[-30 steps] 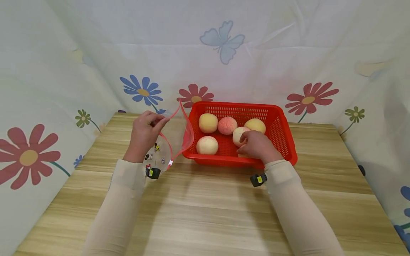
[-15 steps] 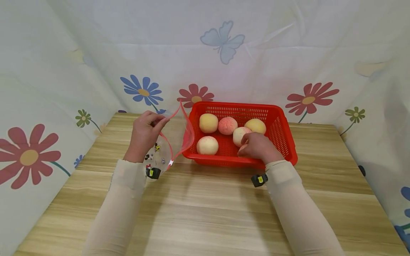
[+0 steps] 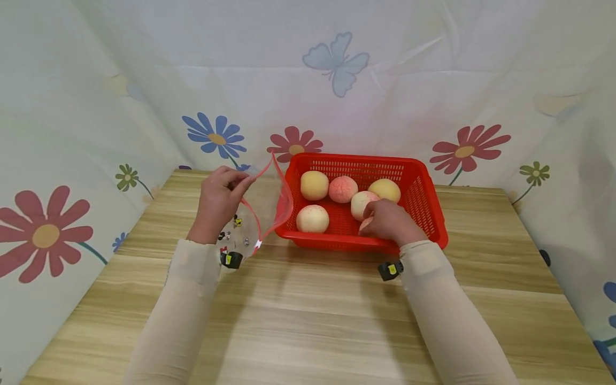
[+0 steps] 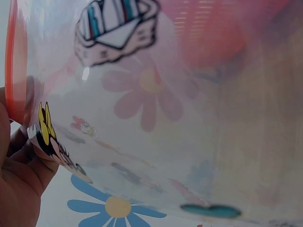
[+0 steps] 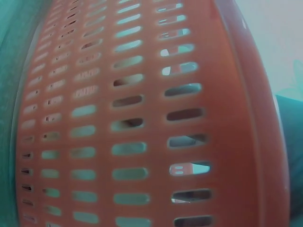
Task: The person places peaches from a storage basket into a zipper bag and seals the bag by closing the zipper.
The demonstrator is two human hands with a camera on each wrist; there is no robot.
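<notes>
My left hand (image 3: 221, 198) pinches the edge of a clear zip bag (image 3: 236, 235) with a pink zip rim and cartoon prints, its mouth spread toward the basket. In the left wrist view the bag's clear wall (image 4: 142, 118) fills most of the picture. My right hand (image 3: 392, 220) reaches inside a red plastic basket (image 3: 332, 241), fingers curled over a pinkish peach (image 3: 367, 222) mostly hidden beneath them. A pale peach (image 3: 362, 205) lies right beside those fingers. From the right wrist, only the basket's slotted side (image 5: 156, 118) shows; the hand is hidden.
More peaches lie in the basket: a yellow one (image 3: 314, 185), a pink one (image 3: 343, 189), a cream one (image 3: 313, 218) and another yellow one (image 3: 385, 190). The wooden table (image 3: 308, 321) backs onto a flower-printed curtain (image 3: 394, 107).
The right fingers have shifted slightly over the peach, and more of its pink side shows. The left hand and the bag have stayed in place.
</notes>
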